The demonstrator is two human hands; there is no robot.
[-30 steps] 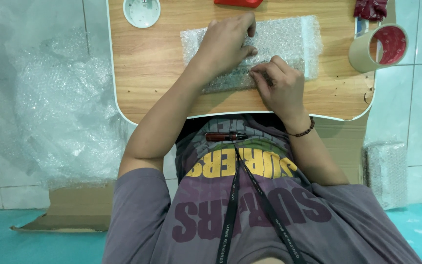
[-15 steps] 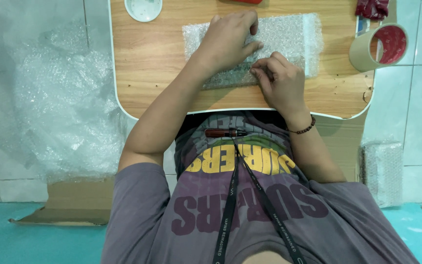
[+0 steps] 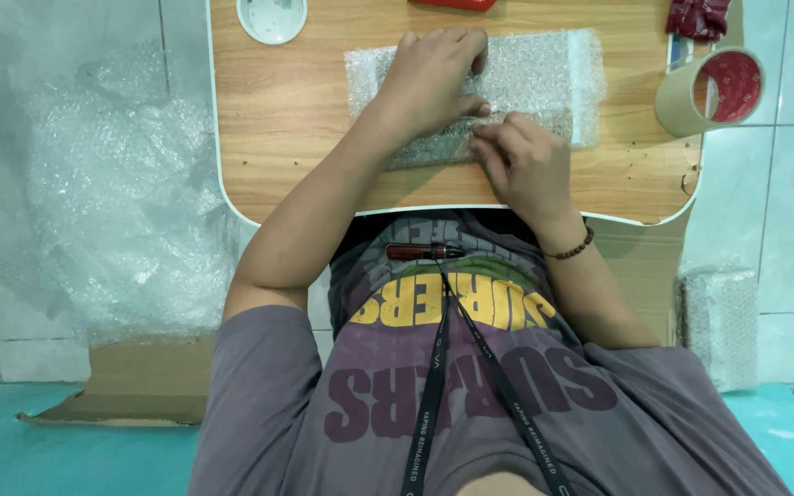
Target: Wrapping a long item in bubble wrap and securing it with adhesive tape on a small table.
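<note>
red object [image 3: 452, 4] and white dish [image 3: 272, 16] cut off at top edge.

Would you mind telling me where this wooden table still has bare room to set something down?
Bare wood lies on the wooden table between the round white dish and the bubble-wrapped parcel. The centre is crowded: left hand and right hand press the parcel, with the beige tape roll beyond.

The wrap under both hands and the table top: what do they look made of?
Wrap: clear plastic bubble film, judging by its pebbled, translucent sheen. Table top: wood-look board, likely laminate, with printed-looking grain and a white edge band. Left hand and right hand press the wrap.
</note>
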